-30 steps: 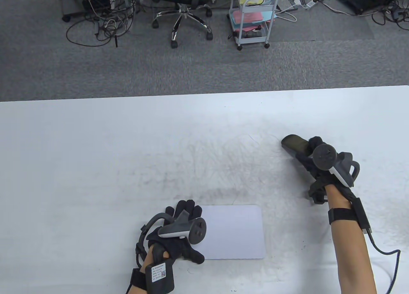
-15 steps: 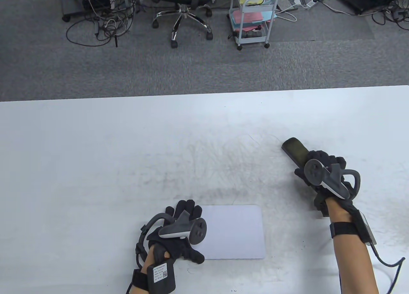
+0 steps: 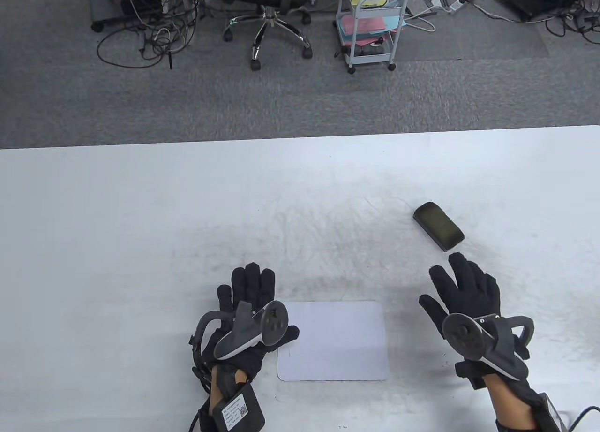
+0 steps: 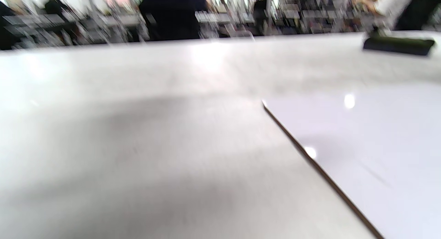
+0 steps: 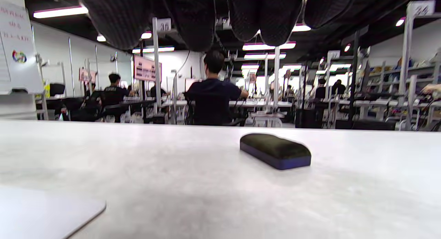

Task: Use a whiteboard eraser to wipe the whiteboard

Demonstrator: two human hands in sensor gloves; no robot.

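Note:
A small white whiteboard lies flat near the table's front edge; its corner shows in the left wrist view and the right wrist view. The dark whiteboard eraser lies alone on the table, up and right of the board; it also shows in the right wrist view and, blurred, in the left wrist view. My left hand lies open and flat just left of the board, its thumb at the board's left edge. My right hand is open, fingers spread, below the eraser and apart from it.
The white table carries grey smudges around the board. Beyond its far edge are carpet, an office chair, a white cart and loose cables.
My right hand let go of the eraser and drew back toward the front edge, opening flat. My left hand came off the board's left part and now lies flat beside it.

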